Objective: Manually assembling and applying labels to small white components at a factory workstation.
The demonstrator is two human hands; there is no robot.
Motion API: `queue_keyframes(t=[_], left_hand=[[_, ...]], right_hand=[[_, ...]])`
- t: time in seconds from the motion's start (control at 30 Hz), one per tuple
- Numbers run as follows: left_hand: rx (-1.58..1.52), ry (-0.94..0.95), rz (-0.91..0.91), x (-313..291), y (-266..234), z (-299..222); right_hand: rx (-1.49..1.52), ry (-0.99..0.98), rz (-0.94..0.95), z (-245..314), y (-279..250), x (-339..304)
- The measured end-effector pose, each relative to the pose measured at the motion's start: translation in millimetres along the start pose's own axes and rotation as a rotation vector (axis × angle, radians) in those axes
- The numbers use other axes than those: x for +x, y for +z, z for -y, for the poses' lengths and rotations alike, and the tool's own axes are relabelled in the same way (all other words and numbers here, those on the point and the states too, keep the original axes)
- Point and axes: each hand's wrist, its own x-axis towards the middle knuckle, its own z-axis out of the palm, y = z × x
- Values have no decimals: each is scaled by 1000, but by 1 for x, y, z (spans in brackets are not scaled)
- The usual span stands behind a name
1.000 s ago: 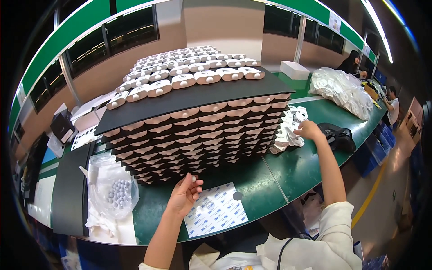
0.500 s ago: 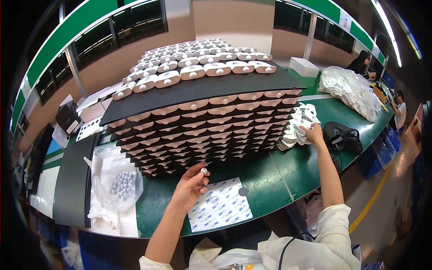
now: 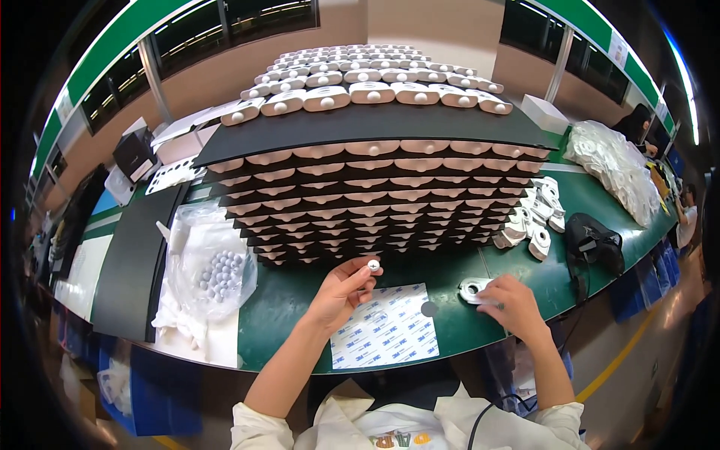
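Between the thumb and fingers of my left hand (image 3: 339, 297) is a small white ball (image 3: 373, 265) with a cross-shaped mark facing up. My right hand (image 3: 514, 306) grips a white plastic housing (image 3: 472, 289) with a round opening at its end, just over the green table. Beneath and right of my left hand lies a white sheet with blue print (image 3: 384, 334), a dark round disc (image 3: 428, 309) at its edge. More white housings (image 3: 534, 217) lie in a loose heap beyond my right hand.
A tall stack of black boards (image 3: 375, 127) bearing rows of white housings fills the middle. At left, a clear bag (image 3: 199, 255) holds small white balls beside a black board (image 3: 139, 277). A black cap-like item (image 3: 592, 244) and a large bag of housings (image 3: 611, 169) stand right; people work beyond.
My right hand has come from the heap toward me and left, bringing one white housing. The left hand still pinches the ball, now turned so its cross mark shows. The whole view has shifted.
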Motion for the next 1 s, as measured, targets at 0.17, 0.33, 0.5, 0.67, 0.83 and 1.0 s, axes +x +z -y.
queue_keyframes(t=[0.17, 0.33, 0.5, 0.67, 0.83, 1.0], left_hand=[[-30, -15, 9, -1, 0, 1], [9, 25, 20, 1, -3, 1], [-50, 34, -29, 0, -8, -1], [-94, 39, -42, 1, -5, -1], [-70, 37, -56, 1, -4, -1], [-78, 34, -56, 0, -4, -3]], right_hand=[[-35, 23, -2, -2, -2, 13], [-215, 62, 184, 5, -22, 31], [174, -27, 105, 43, -7, 51], [965, 267, 117, 69, 67, 44], [999, 245, 89, 81, 98, 41], [729, 128, 117, 82, 97, 42]])
